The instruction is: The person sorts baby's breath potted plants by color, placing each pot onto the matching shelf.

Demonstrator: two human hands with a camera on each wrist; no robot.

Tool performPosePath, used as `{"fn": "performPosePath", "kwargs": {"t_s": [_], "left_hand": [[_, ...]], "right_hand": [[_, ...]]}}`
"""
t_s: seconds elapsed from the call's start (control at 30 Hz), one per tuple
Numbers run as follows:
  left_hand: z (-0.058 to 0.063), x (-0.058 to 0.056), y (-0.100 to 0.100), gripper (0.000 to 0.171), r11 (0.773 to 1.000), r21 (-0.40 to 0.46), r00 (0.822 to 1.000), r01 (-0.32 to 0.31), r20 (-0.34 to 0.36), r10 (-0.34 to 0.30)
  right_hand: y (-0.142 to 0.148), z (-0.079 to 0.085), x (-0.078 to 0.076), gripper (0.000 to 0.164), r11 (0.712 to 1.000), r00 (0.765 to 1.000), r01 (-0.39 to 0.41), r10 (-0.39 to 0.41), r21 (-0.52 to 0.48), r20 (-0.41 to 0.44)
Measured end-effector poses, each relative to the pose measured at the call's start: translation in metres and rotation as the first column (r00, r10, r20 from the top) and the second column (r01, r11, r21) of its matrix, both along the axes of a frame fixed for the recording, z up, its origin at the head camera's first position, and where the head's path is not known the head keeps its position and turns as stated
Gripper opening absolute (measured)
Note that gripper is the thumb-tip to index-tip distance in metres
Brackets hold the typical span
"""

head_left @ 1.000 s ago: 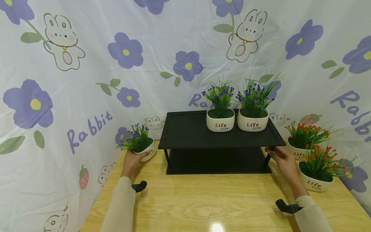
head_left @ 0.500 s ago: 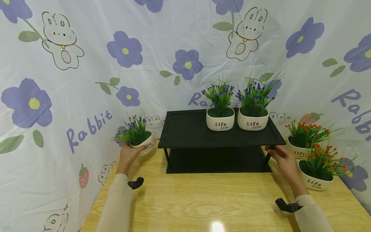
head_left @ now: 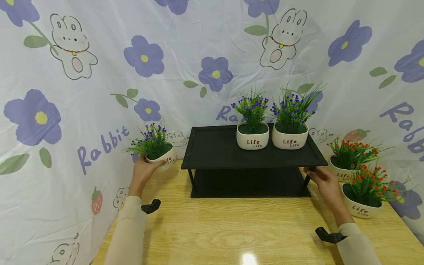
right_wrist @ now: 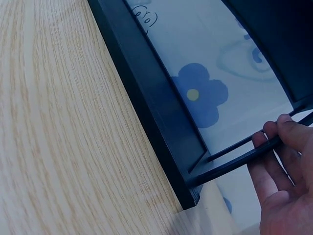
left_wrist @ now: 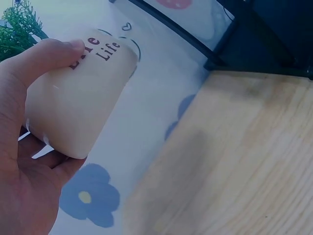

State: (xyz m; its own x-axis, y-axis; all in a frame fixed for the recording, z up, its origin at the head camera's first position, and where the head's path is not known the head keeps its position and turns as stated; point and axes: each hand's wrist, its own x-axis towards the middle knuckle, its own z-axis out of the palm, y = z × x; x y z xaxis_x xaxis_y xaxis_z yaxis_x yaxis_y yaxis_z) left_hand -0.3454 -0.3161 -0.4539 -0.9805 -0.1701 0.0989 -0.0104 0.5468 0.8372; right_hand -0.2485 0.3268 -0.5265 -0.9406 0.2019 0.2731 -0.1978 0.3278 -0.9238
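My left hand grips a white flowerpot with purple flowers, raised at the left of the black two-tier shelf. In the left wrist view, the thumb lies over the "Life" lettering on the pot and the other fingers are under its base. The table below shows a shadow. At the shelf's right end, my right hand holds the front post. The right wrist view has the fingers and thumb about that thin black post. Two more white pots with purple flowers, one beside the other, stand on the upper tier's right half.
Two white pots with red-orange flowers, one behind and one in front, stand on the wooden table right of the shelf, close to my right forearm. A patterned cloth hangs behind and at the sides.
My left hand has lifted the flowerpot up off the table and carried it slightly left. The right hand keeps its hold on the shelf post.
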Motion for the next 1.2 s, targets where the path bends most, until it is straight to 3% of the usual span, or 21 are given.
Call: {"fn": "performPosePath", "kwargs": {"t_s": [0.33,0.57,0.83,0.9,1.2], "left_hand": [[0.017,0.0,0.0,0.104,0.999,0.047,0.999,0.019,-0.044,-0.017],[0.033,0.003,0.004,0.112,0.999,0.027,0.998,0.04,-0.052,-0.039],[0.047,0.006,0.009,0.098,0.998,-0.001,0.994,0.063,-0.092,-0.063],[0.052,0.006,0.011,0.095,0.998,-0.004,0.992,0.067,-0.103,-0.067],[0.072,0.009,0.022,0.092,0.993,0.011,0.987,0.116,-0.113,-0.114]], "right_hand": [[0.001,0.001,0.002,0.042,0.999,0.999,-0.024,0.023,0.03,0.022],[0.002,0.001,0.002,0.041,1.0,1.0,-0.018,0.018,-0.003,0.008],[0.001,0.0,0.001,0.041,0.999,0.999,-0.031,0.031,-0.007,0.019],[-0.002,0.006,0.005,0.04,0.999,0.999,-0.031,0.031,-0.016,0.017],[0.002,0.0,0.001,0.04,1.0,1.0,-0.029,0.029,0.01,-0.002]]}}
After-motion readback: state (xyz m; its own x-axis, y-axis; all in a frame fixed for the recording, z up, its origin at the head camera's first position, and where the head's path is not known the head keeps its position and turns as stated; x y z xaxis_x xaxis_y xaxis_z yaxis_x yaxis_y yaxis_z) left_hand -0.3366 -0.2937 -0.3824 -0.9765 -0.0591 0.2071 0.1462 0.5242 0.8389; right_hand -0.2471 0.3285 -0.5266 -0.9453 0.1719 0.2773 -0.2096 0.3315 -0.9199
